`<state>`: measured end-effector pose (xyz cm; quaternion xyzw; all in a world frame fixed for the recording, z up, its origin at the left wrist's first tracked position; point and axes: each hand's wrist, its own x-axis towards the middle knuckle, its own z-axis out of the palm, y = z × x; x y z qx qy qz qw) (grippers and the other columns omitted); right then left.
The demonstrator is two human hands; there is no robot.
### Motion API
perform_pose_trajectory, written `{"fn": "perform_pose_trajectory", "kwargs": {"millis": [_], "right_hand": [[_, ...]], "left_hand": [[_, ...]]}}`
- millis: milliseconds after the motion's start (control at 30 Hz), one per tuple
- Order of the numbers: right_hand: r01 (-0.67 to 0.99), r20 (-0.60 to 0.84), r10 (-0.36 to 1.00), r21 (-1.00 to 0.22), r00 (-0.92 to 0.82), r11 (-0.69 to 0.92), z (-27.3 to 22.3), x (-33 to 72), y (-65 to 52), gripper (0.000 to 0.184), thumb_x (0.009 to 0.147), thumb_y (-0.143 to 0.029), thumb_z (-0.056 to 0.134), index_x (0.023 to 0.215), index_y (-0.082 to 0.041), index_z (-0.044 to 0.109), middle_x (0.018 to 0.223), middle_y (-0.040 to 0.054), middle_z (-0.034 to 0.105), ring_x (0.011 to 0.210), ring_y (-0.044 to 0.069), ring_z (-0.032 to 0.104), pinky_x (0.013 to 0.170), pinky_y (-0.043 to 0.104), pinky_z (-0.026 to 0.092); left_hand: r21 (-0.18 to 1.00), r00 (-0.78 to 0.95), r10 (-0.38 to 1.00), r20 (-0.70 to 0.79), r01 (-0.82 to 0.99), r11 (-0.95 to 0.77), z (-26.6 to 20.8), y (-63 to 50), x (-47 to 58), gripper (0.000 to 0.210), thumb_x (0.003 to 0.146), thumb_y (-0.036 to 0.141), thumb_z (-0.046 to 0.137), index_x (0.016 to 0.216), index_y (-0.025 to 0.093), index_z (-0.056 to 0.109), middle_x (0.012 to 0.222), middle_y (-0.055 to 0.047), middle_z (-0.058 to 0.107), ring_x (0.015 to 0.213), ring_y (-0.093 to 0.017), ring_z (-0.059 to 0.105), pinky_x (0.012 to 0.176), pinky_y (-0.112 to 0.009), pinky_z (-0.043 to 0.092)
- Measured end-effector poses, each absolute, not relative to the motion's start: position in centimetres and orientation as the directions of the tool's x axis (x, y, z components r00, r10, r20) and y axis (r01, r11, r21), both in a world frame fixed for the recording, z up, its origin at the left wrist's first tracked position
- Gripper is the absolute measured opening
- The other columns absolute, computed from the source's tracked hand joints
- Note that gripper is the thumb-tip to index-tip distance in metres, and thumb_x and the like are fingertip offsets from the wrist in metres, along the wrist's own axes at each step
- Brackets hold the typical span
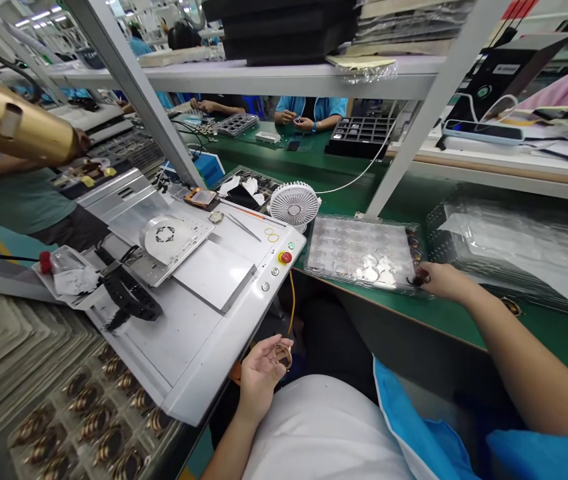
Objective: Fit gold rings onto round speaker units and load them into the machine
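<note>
In my left hand [257, 377], held low in front of my body, is a round gold-rimmed watch case [283, 357], with the fingers curled around its edge. My right hand [441, 280] reaches to the near right corner of a clear plastic tray [314, 263]. Its fingertips are pinched on a dark round watch part [420, 277], partly hidden by the fingers. Similar dark parts [413, 245] sit in the tray's right column. A translucent sheet [359, 247] covers the other pockets.
A white machine with a red emergency button [285, 257] stands left, tweezers [244, 227] on top. A small white fan [294, 205] is behind the tray. Stacked clear trays [519, 253] are at right; a tray of gold-rimmed parts [97, 427] lies lower left. Co-workers sit across the bench.
</note>
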<state>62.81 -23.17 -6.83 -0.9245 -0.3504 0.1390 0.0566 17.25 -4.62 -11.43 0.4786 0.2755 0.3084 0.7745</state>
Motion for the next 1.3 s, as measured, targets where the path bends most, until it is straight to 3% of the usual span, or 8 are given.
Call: {"fn": "perform_pose_trajectory", "kwargs": {"millis": [233, 433, 600, 733, 867, 1000, 1200, 1300], "right_hand": [[0.666, -0.244, 0.757, -0.364, 0.606, -0.651, -7.9, 65.0, -24.1, 0.021, 0.067, -0.004, 0.073, 0.07, -0.022, 0.064, 0.069, 0.0045, 0.067, 0.061, 0.022, 0.065, 0.061, 0.032, 0.048], [0.737, -0.064, 0.868, -0.499, 0.492, -0.455, -6.5, 62.9, -22.5, 0.023, 0.075, -0.01, 0.078, 0.06, -0.023, 0.068, 0.068, 0.0064, 0.065, 0.058, 0.02, 0.062, 0.062, 0.035, 0.051], [0.635, 0.309, 0.95, -0.743, 0.047, 0.21, -4.3, 50.8, -15.8, 0.018, 0.097, -0.022, 0.064, 0.089, -0.026, 0.08, 0.101, 0.0086, 0.07, 0.088, 0.021, 0.072, 0.076, 0.032, 0.059], [0.321, 0.521, 0.831, -0.767, -0.194, 0.556, -2.5, 43.0, -10.8, 0.021, 0.1, -0.016, 0.062, 0.092, -0.023, 0.08, 0.104, 0.0098, 0.069, 0.088, 0.017, 0.071, 0.071, 0.026, 0.058], [0.19, 0.447, 0.892, -0.872, -0.059, 0.45, -3.0, 39.8, -8.2, 0.018, 0.101, -0.024, 0.064, 0.111, -0.023, 0.079, 0.116, 0.0125, 0.07, 0.099, 0.022, 0.072, 0.082, 0.033, 0.062], [0.05, 0.244, 0.951, -0.97, 0.189, 0.239, -4.6, 37.0, -7.1, 0.029, 0.094, -0.033, 0.075, 0.12, -0.02, 0.075, 0.097, 0.0087, 0.073, 0.078, 0.02, 0.073, 0.067, 0.031, 0.064], [0.206, 0.402, 0.849, -0.914, 0.342, 0.35, -4.9, 34.2, -6.5, 0.012, 0.095, -0.024, 0.073, 0.102, -0.022, 0.082, 0.088, 0.0064, 0.073, 0.063, 0.016, 0.069, 0.054, 0.027, 0.062], [0.335, 0.531, 0.793, -0.836, 0.298, 0.434, -4.9, 34.5, -6.3, 0.013, 0.094, -0.017, 0.072, 0.098, -0.023, 0.083, 0.089, 0.0059, 0.074, 0.068, 0.016, 0.071, 0.059, 0.026, 0.062]], "left_hand": [[0.885, 0.66, 0.734, -0.16, -0.234, 0.404, -10.3, -5.1, 18.0, 0.054, 0.069, 0.041, 0.096, 0.113, 0.019, 0.076, 0.109, -0.012, 0.079, 0.106, -0.029, 0.076, 0.095, -0.041, 0.06], [0.839, 0.709, 0.658, -0.254, -0.176, 0.514, -10.5, -4.7, 17.4, 0.059, 0.067, 0.044, 0.097, 0.116, 0.021, 0.074, 0.111, -0.011, 0.077, 0.101, -0.025, 0.076, 0.09, -0.035, 0.06], [0.761, 0.863, 0.442, -0.244, -0.112, 0.639, -8.2, -4.5, 18.5, 0.08, 0.055, 0.053, 0.1, 0.125, 0.023, 0.074, 0.146, -0.018, 0.061, 0.093, -0.021, 0.076, 0.079, -0.028, 0.058], [0.716, 0.915, 0.362, -0.176, -0.134, 0.685, -6.1, -3.7, 18.6, 0.102, 0.044, 0.053, 0.103, 0.134, 0.019, 0.069, 0.119, -0.016, 0.075, 0.087, -0.021, 0.076, 0.072, -0.024, 0.056], [0.747, 0.836, 0.521, -0.171, -0.235, 0.622, -5.4, -3.2, 16.9, 0.109, 0.043, 0.049, 0.104, 0.139, 0.017, 0.064, 0.094, -0.01, 0.077, 0.089, -0.024, 0.076, 0.074, -0.025, 0.056], [0.79, 0.753, 0.648, -0.114, -0.327, 0.519, -5.9, -3.9, 15.9, 0.117, 0.045, 0.052, 0.103, 0.147, 0.018, 0.058, 0.098, -0.011, 0.077, 0.091, -0.024, 0.076, 0.076, -0.026, 0.058], [0.815, 0.685, 0.727, -0.055, -0.39, 0.429, -6.8, -4.7, 16.0, 0.114, 0.046, 0.059, 0.101, 0.148, 0.032, 0.057, 0.162, -0.018, 0.043, 0.091, -0.02, 0.076, 0.072, -0.025, 0.06], [0.808, 0.693, 0.72, -0.04, -0.402, 0.432, -6.8, -4.3, 15.9, 0.115, 0.048, 0.057, 0.101, 0.15, 0.037, 0.053, 0.167, -0.017, 0.035, 0.092, -0.02, 0.076, 0.068, -0.024, 0.059]]}}
